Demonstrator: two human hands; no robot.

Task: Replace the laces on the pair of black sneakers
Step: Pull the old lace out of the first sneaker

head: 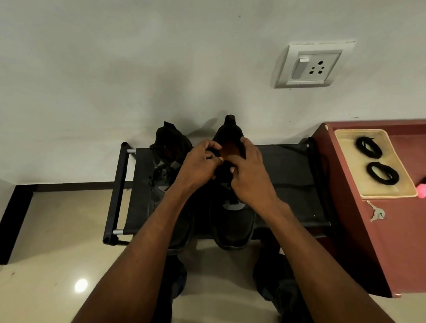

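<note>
We look down on a low black fabric-topped shoe rack point(282, 172) set against a pale plastered wall point(126, 66), on glossy cream floor tiles point(50, 246). Two black sneakers stand side by side on it; our left hand point(197, 168) and right hand point(251, 176), fingers curled, work at the throat of the right-hand black sneaker point(233, 225), though what they pinch we cannot tell. Beside the rack, a maroon cabinet point(398, 237) carries a beige tray point(405, 179) holding two coiled black laces point(368, 147), well apart from the shoes
</note>
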